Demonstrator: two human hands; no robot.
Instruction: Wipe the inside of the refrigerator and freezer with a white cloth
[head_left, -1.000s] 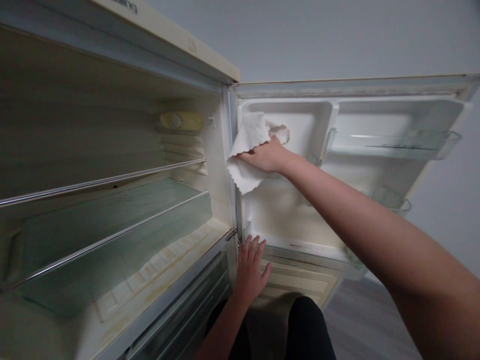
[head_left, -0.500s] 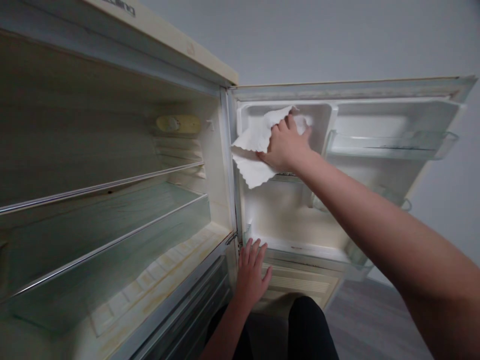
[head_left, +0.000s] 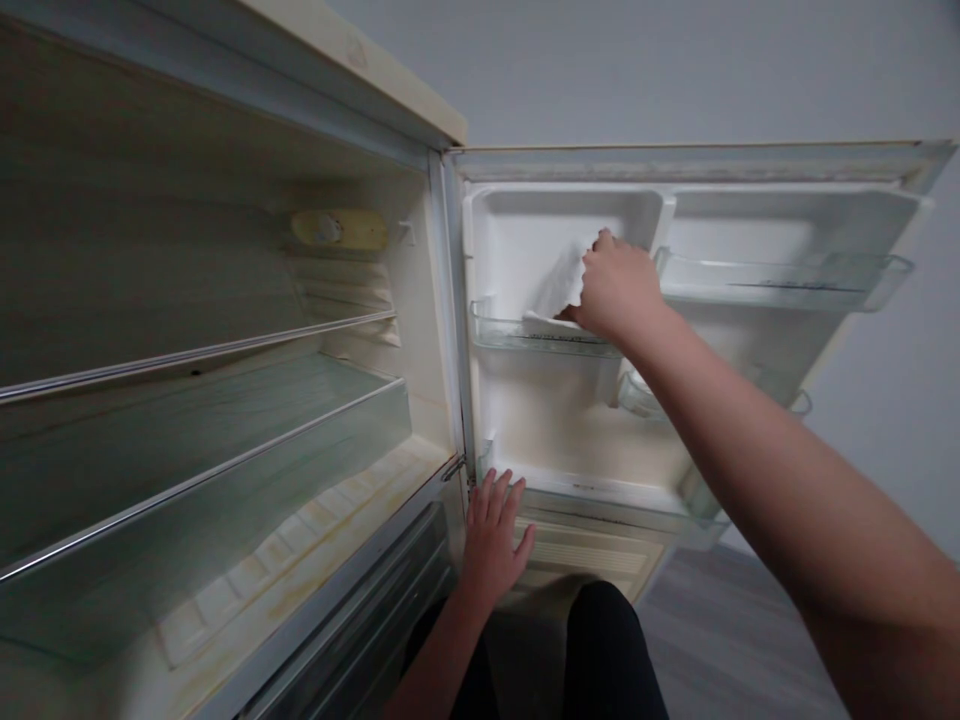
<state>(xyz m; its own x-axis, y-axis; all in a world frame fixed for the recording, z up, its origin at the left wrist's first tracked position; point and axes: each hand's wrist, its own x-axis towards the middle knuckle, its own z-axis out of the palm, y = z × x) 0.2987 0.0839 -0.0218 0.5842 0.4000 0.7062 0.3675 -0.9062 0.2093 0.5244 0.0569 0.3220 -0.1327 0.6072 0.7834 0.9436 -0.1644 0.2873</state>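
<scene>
My right hand (head_left: 616,283) is closed on a white paper towel (head_left: 561,288) at the upper left compartment of the open fridge door (head_left: 555,220). The towel hangs down to the left of my fingers, by the clear door shelf (head_left: 510,335); part of it is hidden by the hand. My left hand (head_left: 495,535) has its fingers spread and holds nothing. It rests near the lower hinge-side corner of the door, by the bottom door shelf (head_left: 592,495); whether the fingertips touch it I cannot tell.
To the left is the fridge interior, with glass shelves (head_left: 195,355), a stained ribbed floor (head_left: 300,540) and a yellowish lamp cover (head_left: 341,229). More clear shelves (head_left: 780,280) line the door's right side. My knees (head_left: 611,640) are below the door.
My right hand has moved right and slightly down with the paper towel, which now shows less and is more bunched. The left hand stays nearly in place. The view has shifted slightly.
</scene>
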